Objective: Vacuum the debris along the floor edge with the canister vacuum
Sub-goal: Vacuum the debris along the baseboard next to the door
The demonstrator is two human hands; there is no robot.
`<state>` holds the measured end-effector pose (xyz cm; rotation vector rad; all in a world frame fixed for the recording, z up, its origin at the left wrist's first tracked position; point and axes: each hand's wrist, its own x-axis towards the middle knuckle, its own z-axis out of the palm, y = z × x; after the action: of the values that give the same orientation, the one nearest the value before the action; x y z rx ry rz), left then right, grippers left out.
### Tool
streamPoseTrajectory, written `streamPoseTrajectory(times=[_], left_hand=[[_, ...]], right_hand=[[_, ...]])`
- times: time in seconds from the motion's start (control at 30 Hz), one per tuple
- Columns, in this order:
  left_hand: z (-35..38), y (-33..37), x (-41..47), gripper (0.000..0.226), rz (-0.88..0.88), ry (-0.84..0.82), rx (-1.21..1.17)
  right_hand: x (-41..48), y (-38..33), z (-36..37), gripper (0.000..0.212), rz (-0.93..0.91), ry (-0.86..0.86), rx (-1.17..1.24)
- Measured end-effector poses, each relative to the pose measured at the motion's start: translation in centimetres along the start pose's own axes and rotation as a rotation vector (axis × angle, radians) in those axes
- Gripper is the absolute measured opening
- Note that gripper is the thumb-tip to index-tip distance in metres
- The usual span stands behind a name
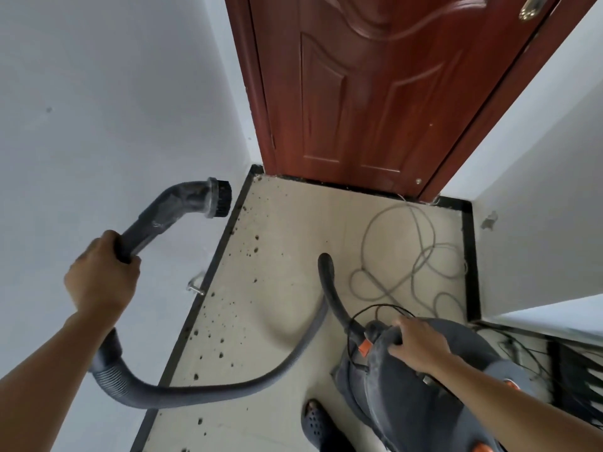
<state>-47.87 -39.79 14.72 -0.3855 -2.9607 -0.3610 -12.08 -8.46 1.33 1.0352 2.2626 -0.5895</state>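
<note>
Along the left edge of the floor (293,230), right beside the dark border strip (212,269), debris (222,337) lies in dark specks, from near my foot (315,419) up to the corner by the door (359,93). None of it looks picked up yet, so I judge we're at the very start of the pass.

My left hand (101,272) wraps the curved grip of the hose (228,386), fingers curled right round it, arm reaching forward and up. That leaves the brush nozzle (220,197) hanging in the air against the white wall (98,93), well above the floor, bristles facing right.

My right hand (419,344) is closed on the top handle of the canister vacuum (408,406), low at my right. Whether it rests on the floor or is lifted, I can't tell.

To do this well, I'd bring the brush down so the bristles touch the floor tight against the strip. Then I'd draw it slowly along the edge so nothing scatters. Mind the hose looping across the floor, and keep the canister off the loose grey cable (408,256) coiled near the door.
</note>
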Motion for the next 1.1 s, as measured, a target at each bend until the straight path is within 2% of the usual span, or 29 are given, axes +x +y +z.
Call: streamPoseTrajectory(times=[0.1, 0.23, 0.37, 0.43, 0.53, 0.7, 0.87, 1.0, 1.1], left_hand=[[-2.2, -0.1, -1.0, 0.017, -0.003, 0.023, -0.013], [-7.5, -0.8, -0.6, 0.017, 0.09, 0.149, 0.004], [-10.8, -0.5, 0.9, 0.022, 0.21, 0.202, 0.026], [-10.6, -0.1, 1.6, 0.024, 0.271, 0.159, 0.023], [-8.4, 0.4, 3.4, 0.022, 0.255, 0.088, -0.066], [-4.3, 0.9, 8.8, 0.022, 0.018, 0.001, -0.177], [-1.2, 1.9, 13.7, 0.035, -0.22, -0.109, -0.282], [1.2, 1.3, 14.5, 0.029, -0.251, -0.195, -0.231], [2.2, 0.3, 14.7, 0.028, -0.326, -0.192, -0.255]], right_hand=[[-0.8, -7.0, -4.6, 0.045, -0.123, 0.076, 0.381], [-5.1, -15.4, -9.6, 0.034, -0.348, 0.087, 0.714], [-10.6, -23.2, -14.2, 0.06, -0.58, -0.155, 1.157], [-11.5, -26.6, -17.1, 0.071, -0.656, -0.182, 1.303], [-10.3, -30.9, -21.6, 0.078, -0.724, -0.088, 1.283], [-5.6, -37.8, -25.3, 0.045, -0.701, 0.067, 1.179], [-1.6, -41.7, -26.9, 0.041, -0.561, 0.132, 1.314], [0.4, -41.9, -30.1, 0.038, -0.47, 0.178, 1.365], [2.1, -41.3, -33.8, 0.043, -0.379, 0.198, 1.38]])
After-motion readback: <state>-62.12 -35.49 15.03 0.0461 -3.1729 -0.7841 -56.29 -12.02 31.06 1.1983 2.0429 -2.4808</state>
